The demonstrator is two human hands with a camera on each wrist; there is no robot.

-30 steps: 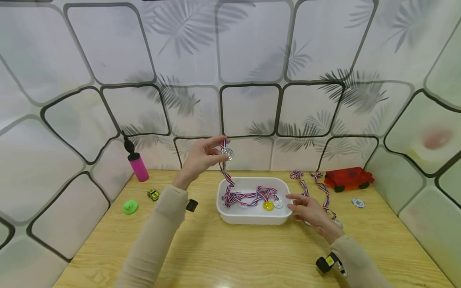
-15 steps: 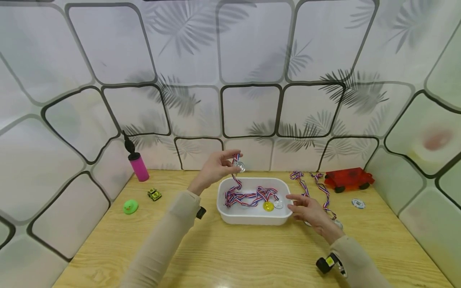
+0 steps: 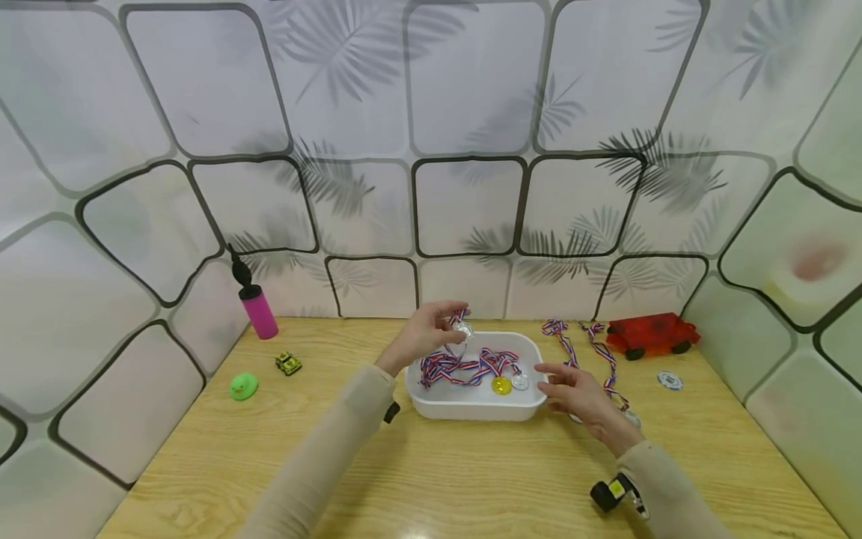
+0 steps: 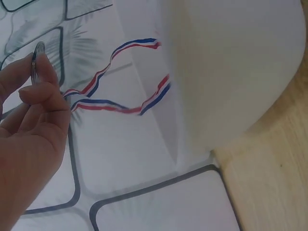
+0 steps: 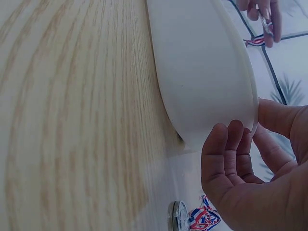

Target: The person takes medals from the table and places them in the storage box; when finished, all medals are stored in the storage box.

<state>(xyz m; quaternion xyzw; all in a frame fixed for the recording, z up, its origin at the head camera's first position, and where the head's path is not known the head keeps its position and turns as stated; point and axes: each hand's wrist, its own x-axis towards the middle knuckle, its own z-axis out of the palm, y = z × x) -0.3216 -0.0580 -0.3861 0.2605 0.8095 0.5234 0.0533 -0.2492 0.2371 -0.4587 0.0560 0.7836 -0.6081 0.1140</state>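
Head view: a person's left hand (image 3: 426,333) pinches 1 silver medal (image 3: 465,328) between thumb and fingertips, over the back of a white plastic tub (image 3: 474,411). Left wrist view shows the medal nearly edge-on in the fingertips, its striped ribbon (image 4: 127,110) of red, white and blue running from the hand to the tub in 2 strands.

Below the left hand, a heap of striped ribbons (image 3: 441,367) lies in the tub. Between the 2 hands, also inside, rest 1 gold medal (image 3: 501,385) and 1 clear-looking silver disc (image 3: 520,381), the disc closer to the right hand.

Right hand (image 3: 582,397) is held fairly wide at the tub's right end, fingers parted and loosely bent against the rim. Beside and partly behind it, 2 ribboned medals (image 3: 631,418) lie on the wooden table (image 3: 458,479).

Farther right of that hand sit a poker chip (image 3: 670,380) and, beyond it, a red toy car (image 3: 652,335). Well to the left of the left hand are a small yellow toy car (image 3: 288,364), a green rubber duck (image 3: 243,387) and a pink hand pump (image 3: 259,312) with a black top.
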